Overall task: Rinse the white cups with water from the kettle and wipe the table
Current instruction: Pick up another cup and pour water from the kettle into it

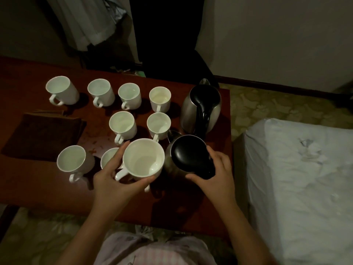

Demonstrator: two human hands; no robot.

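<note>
The left hand (pixel 112 178) is curled round a white cup (pixel 143 159), thumb under the near wall and fingers round the far side, with the handle pointing back toward the wrist. The cup is lifted clear of the table (pixel 38 188) and tipped a little toward the camera, mouth open upward, which reads as a cup held ready to take water. Just to the right of it, the right hand (pixel 215 169) grips the black handle of a steel kettle (pixel 183 157), fingers wrapped over the far side and thumb on the near side; the spout points away and slightly toward the cup, so a small tilt should bring water into it. Whether the kettle rests on the table or is raised I cannot tell.

Beyond the held cup stand the other cups (pixel 122 123), upright with handles toward the person, close together but apart, probably waiting their turn. Behind the held kettle sits a second kettle (pixel 200 108). Far to the left of the grip lies a folded dark cloth (pixel 44 131), likely kept for wiping afterwards.
</note>
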